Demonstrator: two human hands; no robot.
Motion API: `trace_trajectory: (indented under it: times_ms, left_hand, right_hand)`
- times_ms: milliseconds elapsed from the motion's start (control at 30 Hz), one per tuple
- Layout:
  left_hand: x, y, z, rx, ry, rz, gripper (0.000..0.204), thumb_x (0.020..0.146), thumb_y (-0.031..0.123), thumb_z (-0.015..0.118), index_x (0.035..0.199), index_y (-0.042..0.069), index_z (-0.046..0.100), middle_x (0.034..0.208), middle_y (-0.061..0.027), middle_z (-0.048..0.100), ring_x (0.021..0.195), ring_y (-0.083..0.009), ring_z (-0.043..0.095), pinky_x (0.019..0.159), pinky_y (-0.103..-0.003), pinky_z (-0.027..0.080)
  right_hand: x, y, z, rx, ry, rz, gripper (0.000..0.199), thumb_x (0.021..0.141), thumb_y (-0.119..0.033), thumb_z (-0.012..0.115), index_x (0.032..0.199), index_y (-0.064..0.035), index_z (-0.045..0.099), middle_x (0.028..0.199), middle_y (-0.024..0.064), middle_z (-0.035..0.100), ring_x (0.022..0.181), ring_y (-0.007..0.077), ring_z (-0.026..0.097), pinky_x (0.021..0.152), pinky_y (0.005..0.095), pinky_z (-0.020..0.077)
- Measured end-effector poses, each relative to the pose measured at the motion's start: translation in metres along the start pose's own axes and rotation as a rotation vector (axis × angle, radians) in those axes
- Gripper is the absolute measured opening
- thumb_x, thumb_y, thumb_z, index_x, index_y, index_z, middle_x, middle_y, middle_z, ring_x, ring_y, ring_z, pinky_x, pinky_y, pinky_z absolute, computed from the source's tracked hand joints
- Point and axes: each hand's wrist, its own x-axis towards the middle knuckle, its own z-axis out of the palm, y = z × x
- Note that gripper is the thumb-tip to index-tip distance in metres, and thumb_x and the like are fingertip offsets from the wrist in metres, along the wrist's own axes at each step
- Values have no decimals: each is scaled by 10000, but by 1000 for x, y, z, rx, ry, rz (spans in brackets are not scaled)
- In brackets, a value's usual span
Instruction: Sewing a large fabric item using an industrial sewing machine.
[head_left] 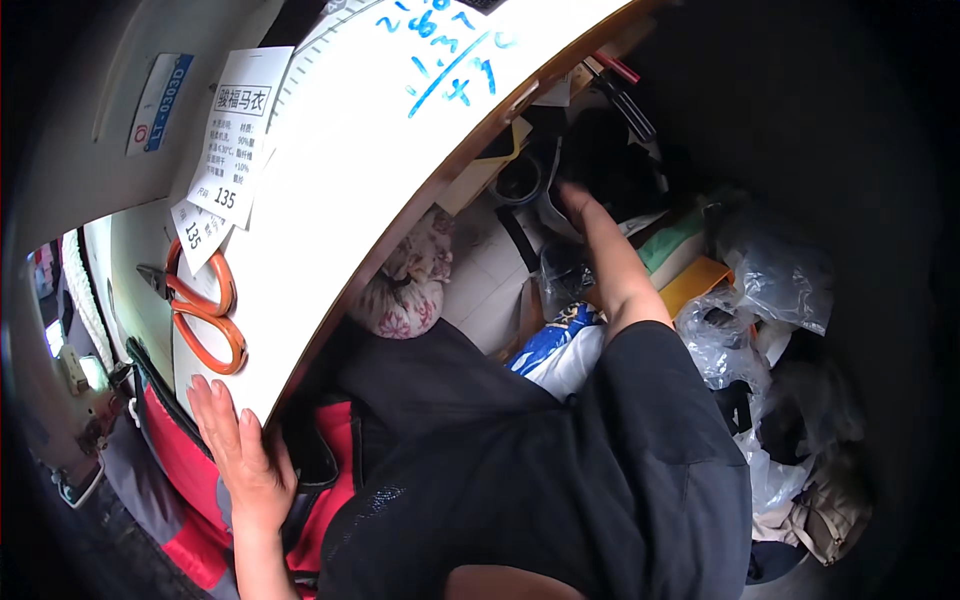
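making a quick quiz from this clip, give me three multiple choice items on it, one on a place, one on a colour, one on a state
1. Where do the scissors lie?
A. on the white tabletop
B. on the floor
C. in a plastic bag

2. What colour are the scissor handles?
A. blue
B. orange
C. green

3. How is the left hand?
A. clenched around the scissors
B. flat and open on the tabletop's edge
C. holding a paper tag

Answers: 1 A, they rest on the white surface beside the paper tags. 2 B, both loops are orange. 3 B, fingers spread on the edge, while the right hand reaches under the table.
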Motion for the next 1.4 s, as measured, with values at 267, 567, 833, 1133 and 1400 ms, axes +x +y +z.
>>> trace_trajectory:
  times_ms: [267,567,833,1133,1400]
  left_hand:
    - [5,2,-3,-9,14,22,825,802,-110,545,1519,166,244,1569,-197,259,1429,-498,241,1132,-664,190]
    - [8,6,-5,-37,70,13,750,809,-105,552,1483,139,328,1559,-177,295,1441,-454,247,1161,-612,188]
    - [1,10,-21,-174,37,7,770,751,0,694,1454,95,395,1557,-172,296,1466,-416,198,1191,-576,127]
    - [-16,87,-30,-1043,154,201,560,879,236,689,1363,39,489,1359,-155,539,1283,-361,494,1106,-459,352]
    - [-94,60,-41,-2005,473,-221,346,1018,265,543,1273,33,519,1181,-75,640,1092,-183,628,988,-367,486]
  right_hand:
    - [-60,-46,-70,627,-69,-87,223,1008,-277,516,1034,-104,654,696,-15,533,544,133,448,525,287,408]
    - [-194,-113,-153,959,-274,-226,254,1026,-294,515,1170,-94,572,611,-52,373,491,51,303,417,186,246]
    - [-374,-183,-122,763,-735,-431,220,1019,-213,520,1181,-94,608,613,-42,400,461,38,298,389,177,239]
    - [-538,-202,22,429,-1140,-586,424,1005,-167,532,1406,-83,419,751,30,528,553,86,433,519,231,389]
    - [-592,-180,96,-165,-1082,-869,520,994,-97,556,1465,-62,337,770,18,569,551,66,501,506,202,415]
